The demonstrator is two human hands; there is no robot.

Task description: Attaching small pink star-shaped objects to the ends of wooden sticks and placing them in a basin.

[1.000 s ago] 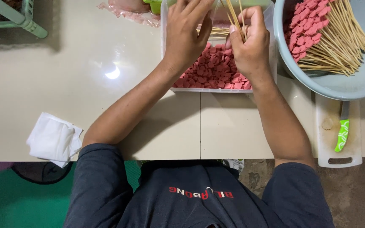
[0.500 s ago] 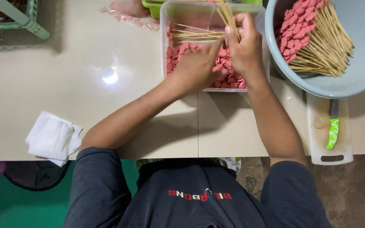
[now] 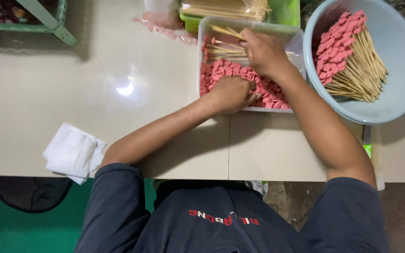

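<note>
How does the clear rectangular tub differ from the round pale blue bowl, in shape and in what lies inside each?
The clear tub is rectangular with see-through walls; the blue bowl is round and opaque. The tub holds loose pink pieces and a few bare skewers; the bowl holds a pile of skewers already loaded with pink pieces. Both hands work in the tub, the left hand on the pieces, the right hand at the skewers; none is in the bowl. Both stand on the pale table.
</note>
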